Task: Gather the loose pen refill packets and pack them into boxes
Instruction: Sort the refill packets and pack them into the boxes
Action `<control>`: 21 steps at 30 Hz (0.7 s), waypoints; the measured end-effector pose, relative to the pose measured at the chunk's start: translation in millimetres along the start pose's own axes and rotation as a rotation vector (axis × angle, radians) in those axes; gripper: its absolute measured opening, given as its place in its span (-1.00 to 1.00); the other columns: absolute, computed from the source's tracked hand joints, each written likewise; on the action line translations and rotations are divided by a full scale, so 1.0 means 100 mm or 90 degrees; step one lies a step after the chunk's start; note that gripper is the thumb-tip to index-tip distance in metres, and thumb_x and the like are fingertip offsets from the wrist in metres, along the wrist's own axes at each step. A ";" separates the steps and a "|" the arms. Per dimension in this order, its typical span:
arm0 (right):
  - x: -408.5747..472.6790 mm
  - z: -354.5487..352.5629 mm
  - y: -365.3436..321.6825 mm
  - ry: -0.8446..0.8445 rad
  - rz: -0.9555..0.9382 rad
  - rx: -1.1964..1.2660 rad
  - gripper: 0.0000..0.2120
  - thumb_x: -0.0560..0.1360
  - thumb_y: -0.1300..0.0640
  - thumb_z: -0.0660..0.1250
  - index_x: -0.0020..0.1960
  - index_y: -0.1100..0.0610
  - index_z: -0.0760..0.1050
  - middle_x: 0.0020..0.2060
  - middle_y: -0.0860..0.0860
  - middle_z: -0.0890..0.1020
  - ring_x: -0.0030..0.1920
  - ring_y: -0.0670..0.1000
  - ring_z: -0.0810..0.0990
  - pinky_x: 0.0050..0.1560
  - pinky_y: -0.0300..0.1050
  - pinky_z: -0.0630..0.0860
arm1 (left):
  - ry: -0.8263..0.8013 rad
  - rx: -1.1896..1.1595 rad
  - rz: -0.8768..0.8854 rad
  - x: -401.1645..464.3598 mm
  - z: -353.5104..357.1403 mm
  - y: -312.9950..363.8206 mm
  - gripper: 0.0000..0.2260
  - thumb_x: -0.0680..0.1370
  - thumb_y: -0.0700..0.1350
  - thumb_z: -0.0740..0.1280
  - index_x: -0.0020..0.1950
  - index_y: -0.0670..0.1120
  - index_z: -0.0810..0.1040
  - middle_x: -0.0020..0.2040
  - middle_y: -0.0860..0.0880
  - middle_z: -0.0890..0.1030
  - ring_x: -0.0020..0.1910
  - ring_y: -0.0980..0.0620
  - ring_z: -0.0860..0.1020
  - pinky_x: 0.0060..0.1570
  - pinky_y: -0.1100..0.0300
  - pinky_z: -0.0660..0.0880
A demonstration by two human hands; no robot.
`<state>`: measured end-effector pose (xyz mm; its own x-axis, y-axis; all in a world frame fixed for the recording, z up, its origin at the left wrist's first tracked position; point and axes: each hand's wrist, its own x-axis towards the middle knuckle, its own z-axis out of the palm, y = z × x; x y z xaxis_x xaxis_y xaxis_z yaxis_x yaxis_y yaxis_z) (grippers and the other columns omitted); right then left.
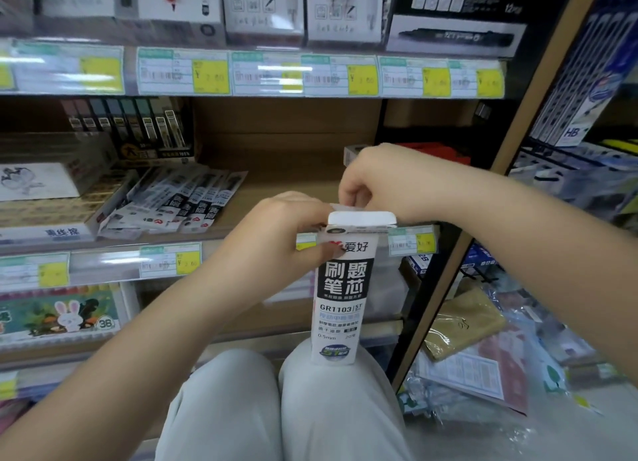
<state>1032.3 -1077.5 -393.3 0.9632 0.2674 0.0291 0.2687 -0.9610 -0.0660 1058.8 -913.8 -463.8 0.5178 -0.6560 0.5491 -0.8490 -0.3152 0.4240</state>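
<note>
A tall white and black refill box (340, 298) stands upright on my right knee. My left hand (276, 229) grips its upper part from the left, thumb across the front. My right hand (371, 181) is curled over the top and pinches the white lid flap (360, 218) at its back edge. Several loose refill packets (179, 201) lie fanned out on the middle shelf to the left of the box.
A wooden shelf (283, 184) with price tags on its rail faces me. Stationery boxes (45, 191) sit at its left end. Behind stands a brown carton (286, 129). Bags and papers (483, 350) lie on the floor at right, past a wooden post (459, 264).
</note>
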 end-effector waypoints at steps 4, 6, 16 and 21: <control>-0.09 0.06 0.07 0.070 0.114 0.121 -0.89 0.43 0.09 0.39 -0.06 0.03 0.51 -0.22 -0.08 0.57 -0.28 -0.07 0.54 -0.35 -0.31 0.43 | -0.005 -0.013 -0.019 -0.01 -0.01 -0.03 -0.80 0.39 -0.06 0.37 -0.07 -0.13 0.65 -0.18 0.01 0.65 -0.14 0.10 0.57 -0.10 0.08 0.47; -0.17 0.08 0.11 -0.060 0.204 0.233 -0.93 0.49 0.14 0.30 -0.03 0.11 0.51 -0.25 0.03 0.64 -0.37 -0.03 0.58 -0.38 -0.22 0.54 | -0.001 -0.019 -0.027 -0.02 -0.01 -0.02 -0.78 0.39 -0.04 0.36 -0.07 -0.13 0.65 -0.20 -0.01 0.64 -0.17 0.09 0.55 -0.14 0.10 0.48; -0.64 -0.32 -0.14 0.122 0.089 0.309 -0.81 0.46 0.21 0.29 -0.09 -0.07 0.55 -0.51 -0.06 0.59 -0.59 -0.19 0.45 -0.59 -0.41 0.28 | 0.158 0.136 0.192 -0.11 -0.29 0.43 -0.90 0.50 -0.20 0.35 -0.11 -0.20 0.64 -0.13 -0.03 0.64 -0.06 -0.06 0.57 0.10 0.07 0.45; -0.73 -0.45 -0.29 0.351 -0.044 0.148 -0.74 0.37 0.09 0.23 -0.01 -0.05 0.60 -0.43 -0.24 0.50 -0.39 -0.30 0.43 -0.35 -0.45 0.31 | 0.294 0.295 0.286 -0.09 -0.47 0.53 -0.90 0.51 -0.30 0.32 -0.09 -0.29 0.63 -0.09 -0.13 0.64 0.02 -0.15 0.51 0.22 0.08 0.40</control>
<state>953.4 -1072.7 -348.5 0.8129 0.1919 0.5498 0.3854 -0.8851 -0.2609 1013.9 -892.0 -412.1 0.0207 -0.4693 0.8828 -0.8919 -0.4076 -0.1958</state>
